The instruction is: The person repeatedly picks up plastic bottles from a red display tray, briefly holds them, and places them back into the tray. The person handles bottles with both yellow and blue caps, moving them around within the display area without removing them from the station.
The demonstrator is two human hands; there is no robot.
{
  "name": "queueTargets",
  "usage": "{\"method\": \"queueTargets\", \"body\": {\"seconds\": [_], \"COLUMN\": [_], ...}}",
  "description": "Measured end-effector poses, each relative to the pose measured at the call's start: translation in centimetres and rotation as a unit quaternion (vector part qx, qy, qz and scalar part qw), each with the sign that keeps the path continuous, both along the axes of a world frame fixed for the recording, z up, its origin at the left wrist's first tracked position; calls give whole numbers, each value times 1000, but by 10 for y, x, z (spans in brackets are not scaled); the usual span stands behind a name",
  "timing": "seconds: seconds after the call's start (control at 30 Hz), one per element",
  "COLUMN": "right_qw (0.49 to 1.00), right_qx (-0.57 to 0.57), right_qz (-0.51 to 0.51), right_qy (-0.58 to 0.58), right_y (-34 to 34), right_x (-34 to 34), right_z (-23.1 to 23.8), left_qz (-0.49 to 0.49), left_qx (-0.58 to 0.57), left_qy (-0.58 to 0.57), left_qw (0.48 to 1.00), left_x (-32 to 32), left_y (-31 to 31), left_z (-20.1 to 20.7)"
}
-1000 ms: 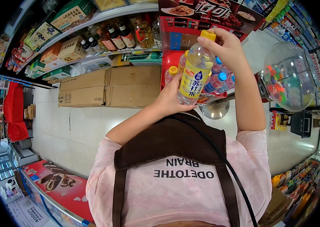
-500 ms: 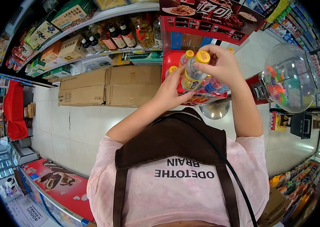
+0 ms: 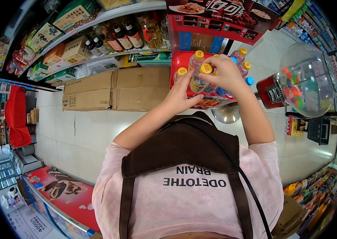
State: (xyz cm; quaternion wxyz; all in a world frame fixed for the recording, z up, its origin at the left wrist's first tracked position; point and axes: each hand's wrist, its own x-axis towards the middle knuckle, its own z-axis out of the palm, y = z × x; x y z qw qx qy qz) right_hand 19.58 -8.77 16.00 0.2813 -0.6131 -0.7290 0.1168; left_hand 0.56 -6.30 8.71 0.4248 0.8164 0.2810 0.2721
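Note:
My right hand (image 3: 228, 73) is closed around the neck of a clear plastic bottle (image 3: 197, 85) with a yellow cap and a yellowish label. This bottle stands nearly upright among other bottles at the front of a red display stand (image 3: 179, 60). Beside its left side, my left hand (image 3: 178, 93) has fingers stretched out and thumb held apart, the fingertips against or very near the bottle. Yellow-capped bottles (image 3: 199, 55) stand behind and to the left. On the right are more, with blue-capped bottles (image 3: 249, 81) among them. My right hand hides part of the group.
A red sign board (image 3: 220, 20) rises behind the stand. To the left lie large cardboard boxes (image 3: 140, 91) below a shelf of glass bottles (image 3: 122, 38). A clear globe vending machine (image 3: 304, 83) with colourful balls stands at right. A black cable (image 3: 240, 169) hangs across my apron.
The bottle has gone down and slightly left into the group, with my right hand following it. My left hand has barely moved. More bottles at the right now show.

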Motion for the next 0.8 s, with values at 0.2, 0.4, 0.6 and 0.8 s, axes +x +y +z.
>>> {"method": "queueTargets", "body": {"seconds": [0.2, 0.4, 0.6, 0.8], "right_qw": [999, 999, 997, 997], "right_qx": [21, 35, 32, 2], "right_qz": [7, 12, -1, -6], "right_qy": [-23, -33, -70, -81], "right_y": [3, 6, 7, 10], "right_x": [4, 4, 1, 1], "right_z": [-22, -36, -47, -56], "left_qz": [-14, -23, -24, -21], "left_qx": [-11, -5, -9, -13], "left_qy": [-4, 1, 29, 59], "left_qw": [1000, 1000, 999, 998], "left_x": [0, 1, 2, 2], "left_y": [-1, 0, 2, 3], "left_z": [-9, -13, -26, -34]}}
